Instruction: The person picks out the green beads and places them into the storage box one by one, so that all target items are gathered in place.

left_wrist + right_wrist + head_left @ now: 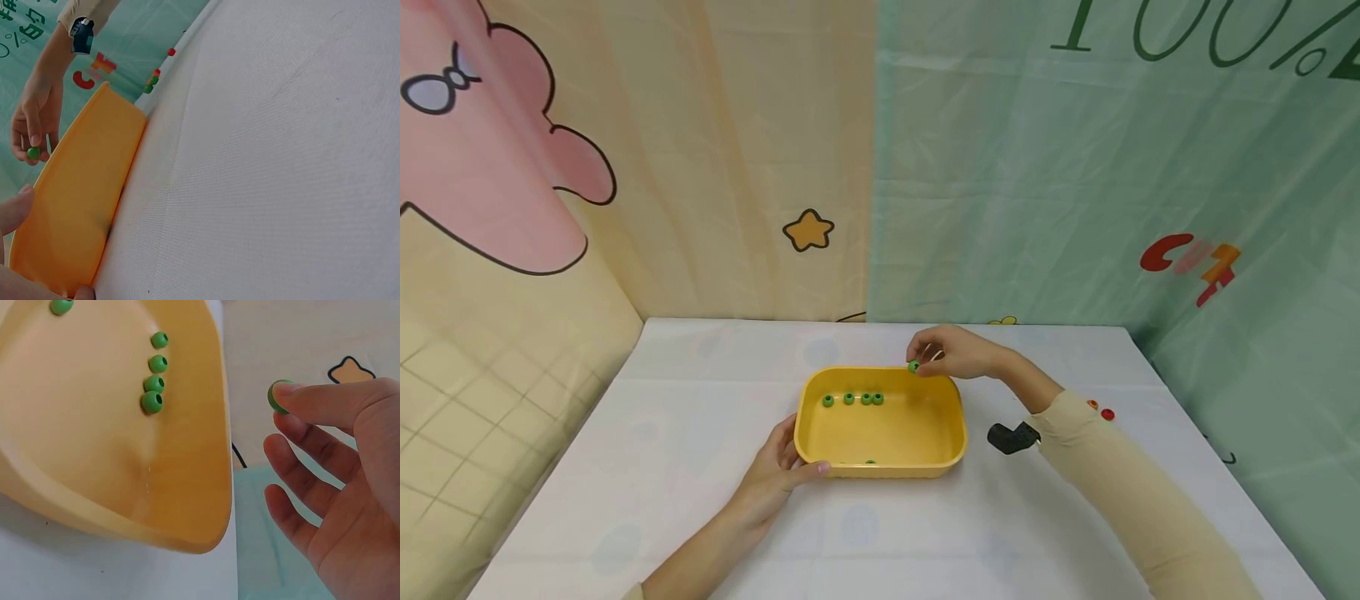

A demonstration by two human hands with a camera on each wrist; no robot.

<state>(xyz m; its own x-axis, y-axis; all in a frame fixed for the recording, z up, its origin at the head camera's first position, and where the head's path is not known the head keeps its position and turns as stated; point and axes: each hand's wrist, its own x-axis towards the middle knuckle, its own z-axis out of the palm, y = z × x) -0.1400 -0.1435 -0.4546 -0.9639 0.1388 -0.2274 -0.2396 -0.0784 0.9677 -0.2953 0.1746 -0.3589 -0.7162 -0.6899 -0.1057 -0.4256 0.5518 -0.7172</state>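
A yellow, rounded rectangular, smooth-walled tray (880,429) rests towards the far edge of the white-covered table (700,417). The left hand (782,458) grips its left near corner, thumb over the rim and fingers curled round the outer wall, probably to stop it sliding. The right hand (958,352) pinches a small round green bead (913,367) between thumb and forefinger, other fingers spread, likely because something so small suits a fingertip hold; it is by the far rim. Inside, four matching green beads (867,399) line the far side, presumably contained by the wall. A red bead (1108,414) lies near the table's right edge.
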